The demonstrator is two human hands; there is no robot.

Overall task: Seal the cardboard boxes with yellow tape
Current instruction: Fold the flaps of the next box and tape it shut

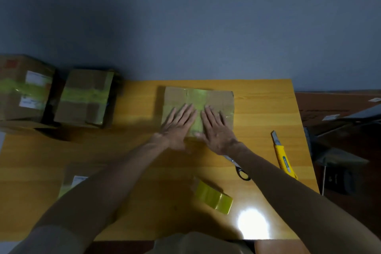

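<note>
At the bottom centre of the frame, a roll of yellow tape (214, 198) is lying on the wooden table (123, 150), with a flat, labelled package (76, 179) showing partly from under the left forearm at lower left. To the right, scissors (243, 173) are peeking out beneath the right forearm and a yellow utility knife (283, 155) is lying near the table's right edge. At centre frame, a person is pressing both palms down on a low cardboard box (222, 99): the left hand (179, 126) and the right hand (216, 130) are lying flat, fingers straight and slightly spread, on either side of a yellow tape strip (195, 99) running up the lid's middle. The box is looking light and fairly stiff, though its flaps will probably give under pressure, so it is best steadied from above or taken by its side edges; the tape film is thin and sticky and is likely to wrinkle unless smoothed outward from the seam. At the upper left, two taller boxes (86, 99) (22, 90) are standing side by side, each already wearing a yellow band.
</note>
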